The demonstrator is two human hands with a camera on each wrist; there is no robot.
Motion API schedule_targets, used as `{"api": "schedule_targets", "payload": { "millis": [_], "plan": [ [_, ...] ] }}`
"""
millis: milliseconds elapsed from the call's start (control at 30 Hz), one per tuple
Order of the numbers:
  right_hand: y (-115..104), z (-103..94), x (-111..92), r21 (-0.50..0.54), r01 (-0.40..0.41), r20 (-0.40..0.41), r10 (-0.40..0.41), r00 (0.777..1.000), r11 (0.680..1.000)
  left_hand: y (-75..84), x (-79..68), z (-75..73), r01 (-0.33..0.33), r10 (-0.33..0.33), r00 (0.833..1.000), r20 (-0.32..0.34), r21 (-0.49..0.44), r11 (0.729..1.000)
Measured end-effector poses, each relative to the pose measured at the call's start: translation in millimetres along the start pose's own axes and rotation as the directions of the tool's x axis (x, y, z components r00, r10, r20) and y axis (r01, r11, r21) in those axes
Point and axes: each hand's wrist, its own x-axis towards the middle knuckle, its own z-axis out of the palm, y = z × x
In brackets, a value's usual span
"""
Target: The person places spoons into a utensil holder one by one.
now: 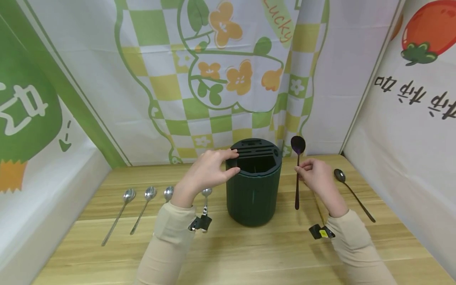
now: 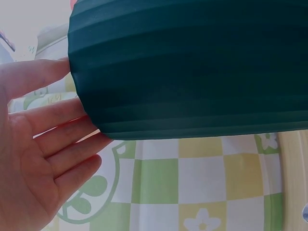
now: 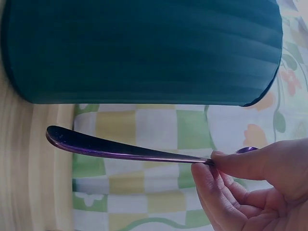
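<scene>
A dark green ribbed utensil holder [image 1: 253, 200] with a slotted top stands upright mid-table. My left hand [image 1: 208, 170] rests its fingertips and thumb on the holder's left rim; the left wrist view shows the fingers fairly straight against the edge [image 2: 77, 86]. To the right of the holder, my right hand [image 1: 318, 178] pinches a dark purple spoon [image 1: 298, 145] by the middle of its handle, bowl up. In the right wrist view the handle's flat end [image 3: 77, 139] points away from the thumb and fingers, beside the holder and apart from it.
Silver spoons lie left: one [image 1: 129, 194] at the far side, another [image 1: 150, 192] beside it, a third [image 1: 168, 192] partly behind the left arm, and one with a patterned handle [image 1: 205, 209]. A dark spoon [image 1: 340, 175] lies right; a gold-coloured handle [image 1: 318, 206] shows near the right wrist.
</scene>
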Motion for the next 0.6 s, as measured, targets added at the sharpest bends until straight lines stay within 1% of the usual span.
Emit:
{"api": "schedule_targets", "payload": {
  "millis": [167,333,600],
  "plan": [
    [-7,-4.2,-1,0.009,0.024,-0.02,-0.024,1.0,1.0,0.3,-0.2,-0.3,0.001,-0.001,1.0,0.002,0.0,1.0],
    [-11,-6.2,-2,0.015,0.03,-0.03,-0.029,0.999,0.999,0.1,-0.2,-0.3,0.001,-0.001,1.0,0.001,0.002,1.0],
    [-21,-11.4,-4,-0.009,0.056,-0.072,-0.056,0.996,0.998,0.5,-0.2,-0.8,0.002,-0.002,1.0,0.006,0.004,1.0]
  ]
}}
